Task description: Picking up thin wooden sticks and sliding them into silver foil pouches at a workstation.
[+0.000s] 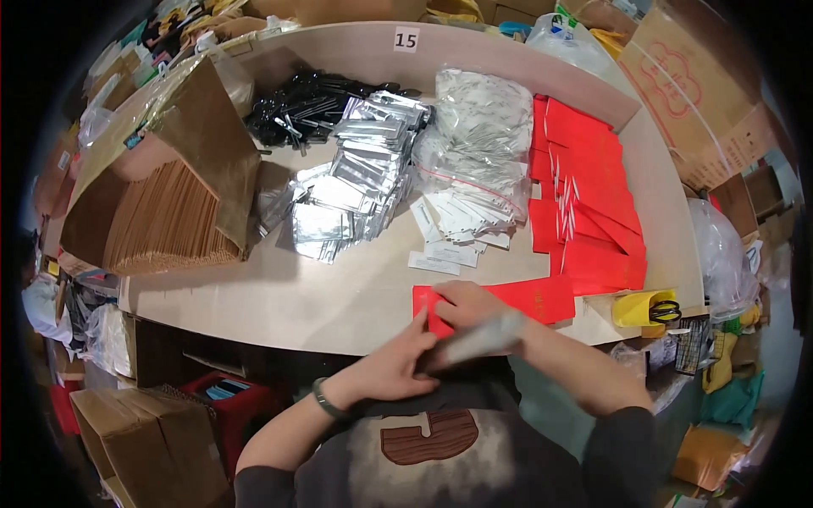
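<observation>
At the table's near edge, my right hand [467,306] pinches the left part of a red envelope [421,296]. Another red envelope [542,298] lies flat beyond that hand, to its right. My left hand [396,366] is just to the left, its upper fingers close to the pinched envelope. A pale, motion-blurred strip [487,334] slants from my left hand's fingers toward my right wrist. My left fingers appear closed round its lower end; blur hides what kind of thing it is.
Across the table sit a carton of brown cardboard pieces [174,224], black plastic utensils [296,110], silver sachets [356,173], a clear bag of white packets [478,127] and piled red envelopes [597,203]. A yellow holder [637,308] with black-handled scissors stands at the right edge. A raised rim [326,46] bounds the table's back.
</observation>
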`<state>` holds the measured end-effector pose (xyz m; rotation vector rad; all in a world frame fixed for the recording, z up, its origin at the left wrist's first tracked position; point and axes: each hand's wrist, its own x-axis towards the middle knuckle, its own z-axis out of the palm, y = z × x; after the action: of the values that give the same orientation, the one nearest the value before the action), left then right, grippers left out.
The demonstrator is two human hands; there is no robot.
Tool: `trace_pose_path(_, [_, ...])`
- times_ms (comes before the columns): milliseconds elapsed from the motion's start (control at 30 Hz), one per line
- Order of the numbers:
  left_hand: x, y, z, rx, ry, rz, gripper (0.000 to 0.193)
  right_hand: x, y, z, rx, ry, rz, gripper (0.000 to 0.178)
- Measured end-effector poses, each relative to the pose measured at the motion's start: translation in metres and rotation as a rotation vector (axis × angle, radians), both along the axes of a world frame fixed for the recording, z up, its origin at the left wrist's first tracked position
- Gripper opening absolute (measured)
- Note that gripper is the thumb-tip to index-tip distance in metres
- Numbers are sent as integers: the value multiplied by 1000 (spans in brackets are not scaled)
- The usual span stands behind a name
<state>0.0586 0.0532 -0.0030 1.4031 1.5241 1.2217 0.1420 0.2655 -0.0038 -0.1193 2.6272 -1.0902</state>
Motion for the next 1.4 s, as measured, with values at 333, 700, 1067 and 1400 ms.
trace_pose_path(333, [-29,-55,-24,-369,448,728,45,-9,-44,4,487,52,-289,33])
trace_pose_path(700, [-51,-55,-4,-157,624,293,72,-88,-59,-13,399,232,-296,31])
trace_pose_path(1067, [-196,-164,51,-33,827,1264,26,-128,-3,-15,356,368,-476,16])
trace_pose_path(1400, [-264,-126,-8,-602,988,1022,17,-194,-94,-64,533,758,-66,10])
